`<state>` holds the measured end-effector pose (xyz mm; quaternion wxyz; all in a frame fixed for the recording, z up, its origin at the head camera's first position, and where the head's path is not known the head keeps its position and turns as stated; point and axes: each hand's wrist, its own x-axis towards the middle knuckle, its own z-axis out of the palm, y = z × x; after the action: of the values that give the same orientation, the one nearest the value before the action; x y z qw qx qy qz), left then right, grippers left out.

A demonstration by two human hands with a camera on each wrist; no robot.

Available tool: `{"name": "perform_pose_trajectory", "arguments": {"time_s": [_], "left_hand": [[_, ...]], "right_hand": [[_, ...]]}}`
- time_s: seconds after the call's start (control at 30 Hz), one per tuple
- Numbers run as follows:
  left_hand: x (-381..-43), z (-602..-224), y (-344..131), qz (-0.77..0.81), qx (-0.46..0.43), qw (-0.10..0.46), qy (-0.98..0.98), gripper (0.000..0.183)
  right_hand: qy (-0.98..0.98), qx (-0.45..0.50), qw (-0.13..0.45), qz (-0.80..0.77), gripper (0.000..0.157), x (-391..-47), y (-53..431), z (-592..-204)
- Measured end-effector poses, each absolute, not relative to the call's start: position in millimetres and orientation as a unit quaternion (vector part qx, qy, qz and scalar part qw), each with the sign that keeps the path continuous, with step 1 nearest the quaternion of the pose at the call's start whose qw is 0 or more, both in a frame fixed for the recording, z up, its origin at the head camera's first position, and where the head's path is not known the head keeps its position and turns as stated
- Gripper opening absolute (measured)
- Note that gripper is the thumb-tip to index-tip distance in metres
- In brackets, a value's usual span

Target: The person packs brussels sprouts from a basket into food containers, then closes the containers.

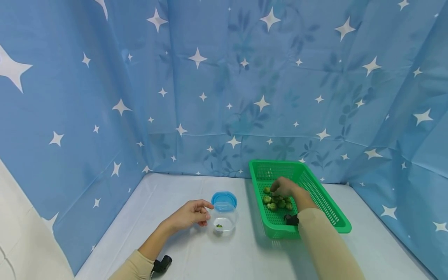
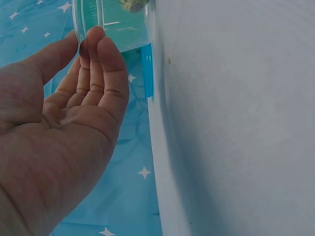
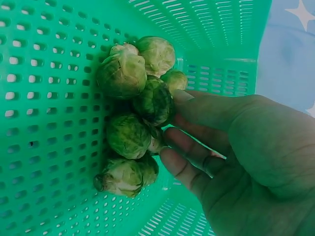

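In the head view my right hand (image 1: 284, 187) reaches down into the green plastic basket (image 1: 323, 196), over a cluster of Brussels sprouts (image 1: 272, 207). Seen from the right wrist, the thumb and fingertips are at the edge of a dark green Brussels sprout (image 3: 153, 102), none clearly wrapped round it. A clear round plastic container (image 1: 230, 222) stands on the table with one Brussels sprout (image 1: 218, 226) inside. My left hand (image 1: 190, 214) is beside it with relaxed fingers, the fingertips (image 2: 112, 51) at its rim; whether they press on it is unclear.
Behind the container lies a blue lid (image 1: 224, 197) on the white tabletop (image 1: 189, 256). The basket's perforated walls rise around the sprouts. A blue curtain (image 1: 210, 97) with white stars encloses the back and sides of the table.
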<state>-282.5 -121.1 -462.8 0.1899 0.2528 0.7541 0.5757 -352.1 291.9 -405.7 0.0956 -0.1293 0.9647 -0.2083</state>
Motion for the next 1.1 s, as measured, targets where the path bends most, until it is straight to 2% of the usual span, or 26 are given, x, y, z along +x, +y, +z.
{"name": "perform_pose_trajectory", "arguments": {"time_s": [0.5, 1.1], "left_hand": [[-282.4, -460.8, -120.2, 0.570, 0.256, 0.187, 0.758, 0.039], [-283.3, -462.7, -120.7, 0.572, 0.258, 0.189, 0.756, 0.041]], "right_hand": [[0.965, -0.107, 0.111, -0.212, 0.023, -357.1, 294.8, -409.0], [0.965, -0.146, 0.093, -0.199, 0.029, -356.2, 293.0, -407.2]]}}
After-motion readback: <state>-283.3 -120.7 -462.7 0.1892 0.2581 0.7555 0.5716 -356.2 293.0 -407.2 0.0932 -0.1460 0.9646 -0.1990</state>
